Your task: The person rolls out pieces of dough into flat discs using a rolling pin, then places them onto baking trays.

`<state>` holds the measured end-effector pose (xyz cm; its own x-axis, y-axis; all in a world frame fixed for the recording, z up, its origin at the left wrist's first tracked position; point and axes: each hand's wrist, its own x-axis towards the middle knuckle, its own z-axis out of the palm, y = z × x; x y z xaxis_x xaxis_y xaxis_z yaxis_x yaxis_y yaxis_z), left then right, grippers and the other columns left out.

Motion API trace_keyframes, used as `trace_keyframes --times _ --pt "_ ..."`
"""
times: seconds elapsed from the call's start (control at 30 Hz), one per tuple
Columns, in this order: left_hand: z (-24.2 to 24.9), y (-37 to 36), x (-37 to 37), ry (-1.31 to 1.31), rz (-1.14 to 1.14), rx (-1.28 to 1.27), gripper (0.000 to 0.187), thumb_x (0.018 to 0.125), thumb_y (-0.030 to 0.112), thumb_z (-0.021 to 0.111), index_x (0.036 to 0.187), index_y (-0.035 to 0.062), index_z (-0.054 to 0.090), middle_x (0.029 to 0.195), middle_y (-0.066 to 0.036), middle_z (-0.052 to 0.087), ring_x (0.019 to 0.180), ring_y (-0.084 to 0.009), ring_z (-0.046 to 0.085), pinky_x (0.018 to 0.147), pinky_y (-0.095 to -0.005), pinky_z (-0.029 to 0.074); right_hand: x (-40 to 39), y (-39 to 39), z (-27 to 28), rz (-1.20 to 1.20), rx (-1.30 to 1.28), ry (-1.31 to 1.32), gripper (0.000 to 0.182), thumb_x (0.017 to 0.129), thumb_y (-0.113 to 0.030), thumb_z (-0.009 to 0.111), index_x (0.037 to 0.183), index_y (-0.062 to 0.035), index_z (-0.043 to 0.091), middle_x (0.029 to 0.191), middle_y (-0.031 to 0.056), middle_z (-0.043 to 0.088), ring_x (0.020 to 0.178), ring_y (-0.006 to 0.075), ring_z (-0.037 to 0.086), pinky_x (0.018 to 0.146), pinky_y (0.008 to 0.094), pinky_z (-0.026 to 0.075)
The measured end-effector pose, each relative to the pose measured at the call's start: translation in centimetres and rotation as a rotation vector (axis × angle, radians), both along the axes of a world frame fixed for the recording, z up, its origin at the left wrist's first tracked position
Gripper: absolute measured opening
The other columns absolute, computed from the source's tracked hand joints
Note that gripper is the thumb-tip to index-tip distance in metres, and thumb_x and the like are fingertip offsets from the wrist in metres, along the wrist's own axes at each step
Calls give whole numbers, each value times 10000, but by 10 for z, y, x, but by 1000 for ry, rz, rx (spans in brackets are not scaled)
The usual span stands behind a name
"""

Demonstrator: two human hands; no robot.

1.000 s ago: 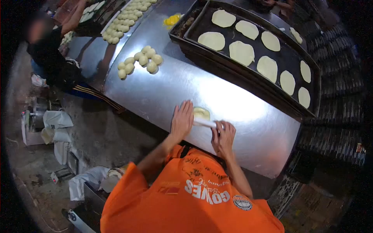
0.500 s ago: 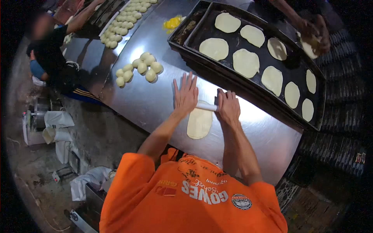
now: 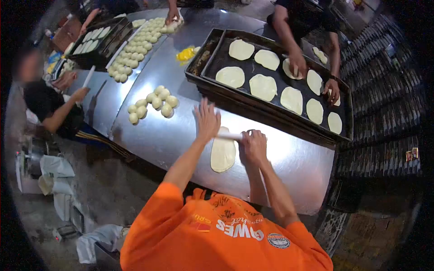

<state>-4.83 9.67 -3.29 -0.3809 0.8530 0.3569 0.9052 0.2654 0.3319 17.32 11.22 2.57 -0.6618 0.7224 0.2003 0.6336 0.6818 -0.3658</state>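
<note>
My left hand point(image 3: 207, 121) lies flat with fingers spread on the left end of a white rolling pin point(image 3: 229, 136). Over the pin's right end my right hand point(image 3: 254, 145) is curled. The pin rests across the far end of a long, flattened oval of dough point(image 3: 223, 155) on the steel table point(image 3: 181, 122). A cluster of several dough balls point(image 3: 152, 105) sits to the left of my hands.
A stack of dark baking trays point(image 3: 212, 61) behind the pin holds several flat dough rounds; another person's hands point(image 3: 297, 62) press on them. More dough balls point(image 3: 135, 43) fill the far left. A seated person point(image 3: 45, 104) works at the left edge. Something yellow point(image 3: 186, 54) lies beside the trays.
My hands pushed the pin away from me, rolling a small lump into a long oval. Another person came up to the trays at the far side.
</note>
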Motion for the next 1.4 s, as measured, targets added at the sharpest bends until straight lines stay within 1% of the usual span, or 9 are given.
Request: trace_keyframes --times 0.27,0.43,0.5,0.73,0.87,0.97,1.1,1.17,1.4 --pt "1 -211 86 -220 -184 -215 534 1010 229 421 1464 -46 366 1550 -260 296 1454 -402 256 1169 -589 154 72 -130 -32 46 -98 180 335 805 -131 722 1133 -96 659 1109 147 616 1055 311 558 896 430 422" --pt "-3 -175 73 -643 -11 85 568 1011 259 484 1466 -50 345 1532 -266 319 1443 -428 255 1167 -541 209 91 -66 -18 -117 -272 100 304 813 -142 712 1107 -68 700 1066 173 646 1027 323 572 857 468 447" --pt "9 -151 63 -257 -54 -230 572 1017 303 499 1451 -45 364 1454 -294 409 1395 -426 330 1105 -530 325 102 -32 -8 -307 -109 -23 336 821 -180 713 1128 -49 679 1068 175 642 1007 336 575 832 480 455" --pt "14 -93 68 -464 162 -228 458 908 280 657 1236 -34 594 1088 -189 681 1054 -359 620 908 -462 474 67 20 -47 -138 203 134 433 783 -71 656 1215 -61 626 1237 172 612 1110 407 546 948 518 423" --pt "35 -91 38 -1127 -129 -387 311 921 307 669 1013 11 696 911 -120 690 868 -191 657 789 -313 513 5 -10 -41 102 -50 82 708 809 -193 701 1462 -149 430 1468 129 422 1255 374 410 1000 562 373" --pt "46 -107 27 -1301 -397 -402 302 958 273 637 1063 -10 663 895 -48 645 883 -131 611 788 -283 511 -2 6 -33 327 -127 37 400 862 -176 670 1249 -91 618 1355 147 520 1209 332 465 972 491 419" --pt "13 -126 13 -2046 -124 -195 319 994 283 602 1208 50 557 1065 -28 617 1010 -135 609 917 -301 499 1 16 -13 210 -1188 267 269 962 -249 637 1101 -19 645 902 0 644 815 90 584 737 244 480" --pt "6 -117 8 -2272 -142 60 285 1012 251 567 1229 70 532 1101 -35 623 1020 -143 615 927 -321 513 -9 18 -11 153 -1527 413 236 977 -263 625 1060 -44 646 916 -10 624 858 92 563 764 270 489" --pt "172 17 -106 -1406 -531 -116 426 1005 447 526 1119 58 659 1030 -14 645 960 -106 590 828 -267 482 -77 109 93 193 -1304 803 228 998 -292 595 1012 -65 613 842 -45 546 772 76 491 720 237 425"
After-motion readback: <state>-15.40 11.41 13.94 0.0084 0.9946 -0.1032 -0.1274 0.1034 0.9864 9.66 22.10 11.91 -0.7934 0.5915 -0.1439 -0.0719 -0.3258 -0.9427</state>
